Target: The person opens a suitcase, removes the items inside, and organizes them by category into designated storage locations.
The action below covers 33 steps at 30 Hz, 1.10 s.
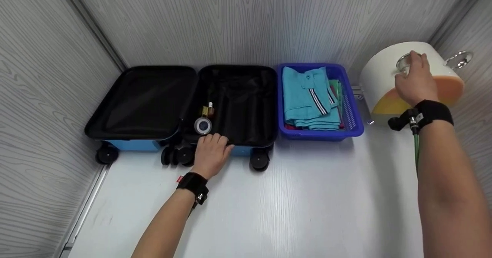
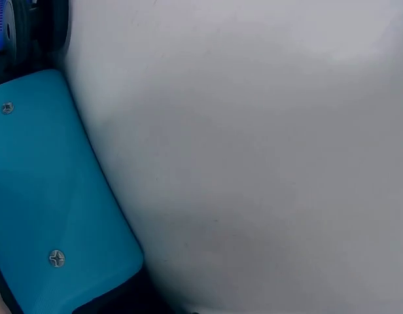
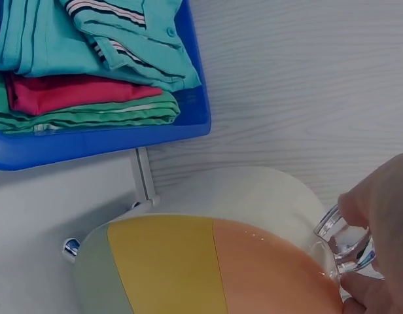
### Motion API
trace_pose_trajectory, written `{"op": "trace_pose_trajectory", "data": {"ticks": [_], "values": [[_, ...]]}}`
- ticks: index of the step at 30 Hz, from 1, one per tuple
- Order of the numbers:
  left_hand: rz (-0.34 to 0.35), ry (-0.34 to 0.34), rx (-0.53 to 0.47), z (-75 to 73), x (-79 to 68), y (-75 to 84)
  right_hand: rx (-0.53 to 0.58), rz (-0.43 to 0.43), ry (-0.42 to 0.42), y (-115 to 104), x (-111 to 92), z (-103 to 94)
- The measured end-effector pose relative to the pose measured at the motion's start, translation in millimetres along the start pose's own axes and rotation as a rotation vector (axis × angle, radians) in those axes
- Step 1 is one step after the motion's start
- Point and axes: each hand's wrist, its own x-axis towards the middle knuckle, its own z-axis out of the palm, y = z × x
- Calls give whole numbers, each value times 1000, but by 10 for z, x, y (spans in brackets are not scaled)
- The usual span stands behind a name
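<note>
My left hand (image 1: 211, 154) rests on the front rim of the open suitcase (image 1: 246, 112), its fingers reaching over the edge. In the left wrist view, the suitcase's blue outer shell (image 2: 54, 190) fills the left side. Inside that half lie a round white-rimmed container (image 1: 203, 125), a small bottle with a white cap (image 1: 210, 109) and a yellow item (image 1: 205, 112). On the right, my right hand (image 1: 417, 81) grips a clear round handle (image 3: 345, 242) on a curved white piece (image 1: 388, 62) with yellow and orange panels. The palm hides part of the handle.
A blue basket (image 1: 317, 135) with folded turquoise clothes (image 1: 307, 96) stands between suitcase and white piece. Red (image 3: 77, 91) and green (image 3: 110, 114) cloths lie beneath. The suitcase's left half (image 1: 150, 100) lies open. Another clear handle (image 1: 461, 60) sticks out at far right.
</note>
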Motion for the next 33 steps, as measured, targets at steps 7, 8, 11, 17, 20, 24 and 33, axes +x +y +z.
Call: {"op": "trace_pose_trajectory", "data": {"ticks": [7, 8, 11, 17, 20, 24, 33], "values": [[4, 33, -4, 37, 19, 35, -38, 10, 16, -20, 73, 4], [3, 33, -3, 36, 21, 40, -22, 7, 15, -23, 76, -1], [4, 49, -1, 29, 36, 52, 6, -15, 31, -23, 81, -16], [5, 57, 6, 20, 49, 55, 53, -87, 35, -55, 80, -21], [-3, 40, 12, 13, 46, 58, 87, -111, 27, -93, 82, 1], [-13, 18, 17, 12, 49, 61, 111, -128, 23, -119, 82, 23], [-2, 29, 16, 31, 45, 79, 83, -125, -27, -75, 68, 15]]}}
